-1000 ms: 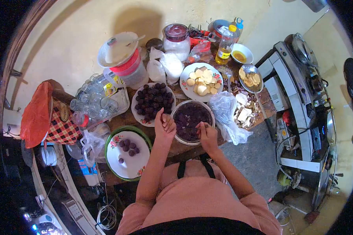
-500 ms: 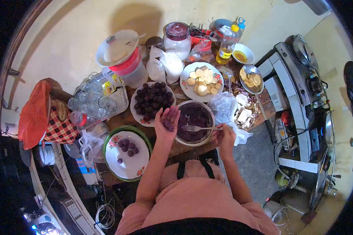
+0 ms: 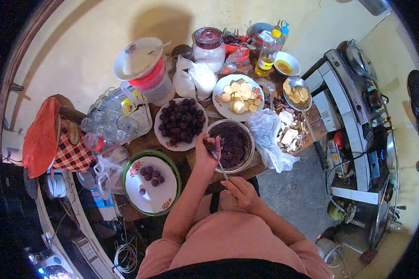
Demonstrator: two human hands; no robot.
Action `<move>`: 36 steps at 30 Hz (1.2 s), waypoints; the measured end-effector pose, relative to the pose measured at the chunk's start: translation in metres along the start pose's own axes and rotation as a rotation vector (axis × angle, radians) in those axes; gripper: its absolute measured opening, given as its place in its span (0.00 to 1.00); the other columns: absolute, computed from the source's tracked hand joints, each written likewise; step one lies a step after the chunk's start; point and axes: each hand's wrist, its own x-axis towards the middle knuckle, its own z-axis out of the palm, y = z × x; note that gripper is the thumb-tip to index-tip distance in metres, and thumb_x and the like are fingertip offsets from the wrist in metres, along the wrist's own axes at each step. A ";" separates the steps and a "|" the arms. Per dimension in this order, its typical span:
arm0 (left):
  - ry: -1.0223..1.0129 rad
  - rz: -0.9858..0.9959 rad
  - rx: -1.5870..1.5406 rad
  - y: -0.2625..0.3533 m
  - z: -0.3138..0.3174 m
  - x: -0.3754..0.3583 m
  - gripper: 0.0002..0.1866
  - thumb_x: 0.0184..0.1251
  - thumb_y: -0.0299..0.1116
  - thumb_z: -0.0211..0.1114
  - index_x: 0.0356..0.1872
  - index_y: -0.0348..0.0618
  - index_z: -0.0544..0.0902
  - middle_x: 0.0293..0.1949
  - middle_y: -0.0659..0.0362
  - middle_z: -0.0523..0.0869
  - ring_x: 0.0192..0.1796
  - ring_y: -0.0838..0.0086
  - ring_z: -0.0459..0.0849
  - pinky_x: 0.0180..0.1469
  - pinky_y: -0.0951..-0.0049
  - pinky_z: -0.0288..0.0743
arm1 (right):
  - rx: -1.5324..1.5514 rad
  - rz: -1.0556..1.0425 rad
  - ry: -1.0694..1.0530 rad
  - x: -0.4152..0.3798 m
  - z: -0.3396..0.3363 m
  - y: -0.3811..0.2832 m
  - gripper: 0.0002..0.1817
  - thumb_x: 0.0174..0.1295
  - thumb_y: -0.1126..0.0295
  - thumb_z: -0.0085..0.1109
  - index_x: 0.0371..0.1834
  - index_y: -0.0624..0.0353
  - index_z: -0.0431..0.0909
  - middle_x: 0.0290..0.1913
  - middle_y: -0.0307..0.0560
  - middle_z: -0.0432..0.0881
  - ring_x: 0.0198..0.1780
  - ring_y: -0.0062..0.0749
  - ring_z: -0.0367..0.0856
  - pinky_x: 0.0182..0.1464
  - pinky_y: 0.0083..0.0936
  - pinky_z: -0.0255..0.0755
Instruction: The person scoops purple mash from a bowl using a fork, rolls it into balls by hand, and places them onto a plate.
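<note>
My left hand [image 3: 206,149] is cupped palm-up at the left rim of a bowl of dark purple mash [image 3: 233,145], its fingers curled round a small lump of mash partly hidden from view. In my right hand [image 3: 243,193] is a metal fork [image 3: 223,171], gripped by the handle. Its tines reach into my left palm. Behind my left hand, a plate heaped with dark purple balls [image 3: 182,121] touches the bowl's side. To the left, a white floral plate [image 3: 142,195] rests in a green-rimmed tray and carries several more purple balls [image 3: 152,174].
Right of the bowl lies a clear plastic bag [image 3: 265,135] beside peelings [image 3: 291,137]. Behind are a plate of pale slices [image 3: 239,95], an oil bottle [image 3: 266,58] and a lidded jar [image 3: 209,51]. Glass jars [image 3: 109,118] fill a tray at left; a stove [image 3: 354,79] stands right.
The fork has swung from over the bowl to my left palm, as my right hand moved left and toward my body. My left fingers, previously stretched out, have curled.
</note>
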 end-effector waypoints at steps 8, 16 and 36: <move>-0.222 -0.149 0.033 0.009 -0.006 0.008 0.22 0.63 0.37 0.56 0.08 0.49 0.67 0.05 0.67 0.64 0.05 0.83 0.59 0.06 0.83 0.57 | 0.155 0.227 0.190 -0.006 -0.035 -0.006 0.15 0.62 0.65 0.49 0.42 0.67 0.75 0.34 0.55 0.77 0.34 0.41 0.78 0.35 0.29 0.74; -0.559 -0.188 0.085 0.001 -0.001 0.005 0.24 0.63 0.38 0.57 0.06 0.49 0.64 0.06 0.66 0.66 0.07 0.80 0.65 0.10 0.83 0.65 | 0.697 0.652 0.678 0.000 -0.034 -0.010 0.22 0.68 0.58 0.38 0.35 0.69 0.74 0.30 0.50 0.78 0.29 0.29 0.76 0.32 0.24 0.72; -0.269 -0.091 0.157 -0.017 0.016 -0.020 0.14 0.59 0.34 0.61 0.15 0.44 0.74 0.28 0.55 0.82 0.40 0.63 0.81 0.56 0.55 0.71 | 0.699 0.827 0.670 0.011 -0.019 0.026 0.17 0.69 0.63 0.39 0.33 0.66 0.74 0.24 0.44 0.76 0.23 0.24 0.73 0.26 0.19 0.69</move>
